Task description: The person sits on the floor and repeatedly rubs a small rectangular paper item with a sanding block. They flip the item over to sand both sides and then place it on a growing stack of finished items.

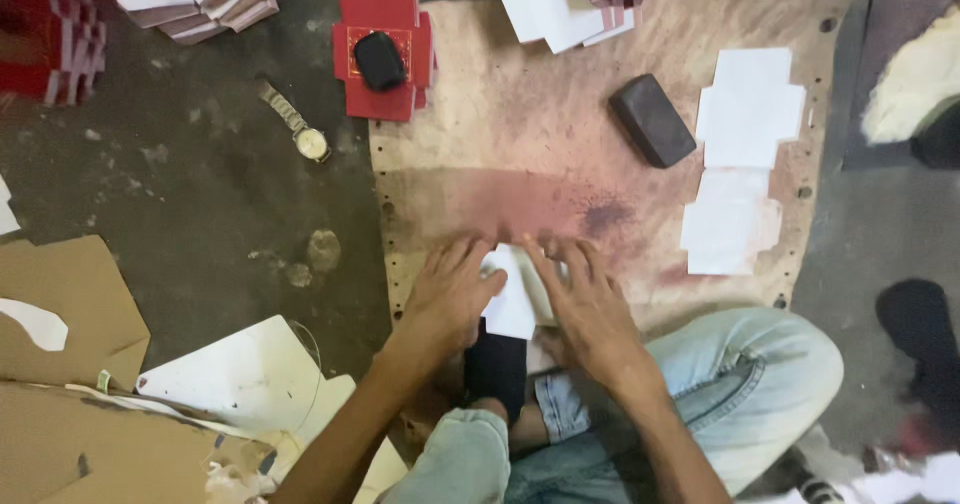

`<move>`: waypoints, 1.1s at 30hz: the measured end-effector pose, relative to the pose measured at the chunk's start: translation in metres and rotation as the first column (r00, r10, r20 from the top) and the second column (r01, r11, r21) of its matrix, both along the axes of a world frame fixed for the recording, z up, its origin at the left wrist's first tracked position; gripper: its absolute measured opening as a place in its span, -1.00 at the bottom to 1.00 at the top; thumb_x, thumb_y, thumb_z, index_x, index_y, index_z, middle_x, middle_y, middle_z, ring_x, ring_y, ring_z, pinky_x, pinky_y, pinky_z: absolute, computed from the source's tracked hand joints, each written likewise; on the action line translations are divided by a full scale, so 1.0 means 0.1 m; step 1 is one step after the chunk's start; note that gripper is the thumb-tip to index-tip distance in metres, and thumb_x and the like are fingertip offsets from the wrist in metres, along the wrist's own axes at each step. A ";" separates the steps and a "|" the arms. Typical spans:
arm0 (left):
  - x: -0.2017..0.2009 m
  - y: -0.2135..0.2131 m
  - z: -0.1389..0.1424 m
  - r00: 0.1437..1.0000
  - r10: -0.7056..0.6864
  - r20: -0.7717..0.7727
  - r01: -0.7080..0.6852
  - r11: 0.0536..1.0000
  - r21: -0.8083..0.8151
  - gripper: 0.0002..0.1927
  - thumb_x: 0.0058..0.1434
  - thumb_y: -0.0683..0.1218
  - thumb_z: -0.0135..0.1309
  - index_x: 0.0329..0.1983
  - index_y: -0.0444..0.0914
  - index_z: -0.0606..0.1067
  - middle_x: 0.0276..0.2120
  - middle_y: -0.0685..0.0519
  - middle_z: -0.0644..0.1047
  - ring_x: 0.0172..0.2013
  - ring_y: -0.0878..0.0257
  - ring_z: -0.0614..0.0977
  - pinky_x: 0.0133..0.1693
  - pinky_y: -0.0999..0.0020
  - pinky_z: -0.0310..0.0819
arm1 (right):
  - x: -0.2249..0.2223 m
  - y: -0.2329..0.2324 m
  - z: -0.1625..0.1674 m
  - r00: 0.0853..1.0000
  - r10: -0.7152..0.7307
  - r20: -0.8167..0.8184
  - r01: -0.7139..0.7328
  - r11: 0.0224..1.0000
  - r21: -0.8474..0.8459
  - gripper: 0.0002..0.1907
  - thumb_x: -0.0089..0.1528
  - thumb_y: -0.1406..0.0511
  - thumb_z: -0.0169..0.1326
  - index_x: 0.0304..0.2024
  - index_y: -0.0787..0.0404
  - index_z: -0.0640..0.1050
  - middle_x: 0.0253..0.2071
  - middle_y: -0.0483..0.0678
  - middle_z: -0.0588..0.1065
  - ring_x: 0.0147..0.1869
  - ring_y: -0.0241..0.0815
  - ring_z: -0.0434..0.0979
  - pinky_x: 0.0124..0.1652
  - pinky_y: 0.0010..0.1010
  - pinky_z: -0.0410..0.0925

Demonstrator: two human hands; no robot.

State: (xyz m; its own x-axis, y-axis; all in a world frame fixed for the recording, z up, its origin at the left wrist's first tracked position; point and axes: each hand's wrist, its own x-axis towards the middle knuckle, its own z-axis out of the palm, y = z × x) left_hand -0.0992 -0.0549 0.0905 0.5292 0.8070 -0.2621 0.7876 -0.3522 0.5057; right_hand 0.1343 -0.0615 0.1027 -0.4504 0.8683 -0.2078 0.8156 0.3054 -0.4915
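Between both hands (pixel 520 299), seemingly pressed: white card (pixel 510 309).

Two hands, the left hand (pixel 452 294) and the right hand (pixel 590 309), press one white card piece (pixel 512 304), with two white die-cut blanks (pixel 748 109) off beyond the right one, one dark block (pixel 652 120), one wristwatch (pixel 296 124) and one red card stack (pixel 385 54)

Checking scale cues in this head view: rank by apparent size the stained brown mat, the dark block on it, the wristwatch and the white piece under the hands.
1. Stained brown mat, by far the largest.
2. White piece, partly covered, so unsure.
3. Dark block, close to it.
4. Wristwatch, smallest.
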 end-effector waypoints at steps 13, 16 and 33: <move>-0.16 0.34 0.11 0.956 -0.124 0.267 0.119 0.992 0.037 -0.44 -0.31 -0.13 0.37 -0.11 -0.11 0.60 0.07 -0.10 0.48 0.13 -0.08 0.49 0.14 0.04 0.39 | 0.10 -0.04 -0.14 0.788 -0.282 -0.548 0.195 0.957 -0.213 0.23 -0.15 0.32 0.44 0.47 0.29 0.07 0.32 0.23 0.30 0.36 0.16 0.28 0.21 -0.11 0.23; -0.15 0.36 0.12 0.970 -0.125 0.209 0.126 0.992 0.009 -0.44 -0.29 -0.13 0.37 -0.10 -0.10 0.61 0.03 -0.04 0.49 0.12 -0.03 0.50 0.13 0.03 0.43 | 0.13 -0.15 -0.28 0.446 -0.847 -0.289 0.402 0.478 -0.781 -0.37 0.17 0.23 0.37 0.17 0.46 0.48 -0.06 0.12 0.41 0.00 0.01 0.35 -0.08 -0.16 0.32; 0.22 0.37 -0.21 0.936 0.286 0.206 -0.214 0.925 -0.314 -0.47 0.01 -0.01 0.37 0.06 -0.26 0.58 0.07 -0.29 0.41 0.10 -0.14 0.42 0.15 0.04 0.33 | -0.10 0.02 -0.59 0.969 -0.179 0.171 0.040 0.797 0.603 -0.67 0.02 0.44 0.24 -0.14 0.36 0.64 -0.14 0.19 0.59 -0.15 0.09 0.66 -0.20 -0.25 0.46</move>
State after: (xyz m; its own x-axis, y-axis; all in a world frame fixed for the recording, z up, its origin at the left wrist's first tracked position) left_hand -0.0772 -0.0183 0.0696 0.3961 0.8328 -0.3867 0.6702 0.0257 0.7417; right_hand 0.1244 -0.0598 0.0442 -0.3505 0.8923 0.2846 0.9226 0.3813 -0.0591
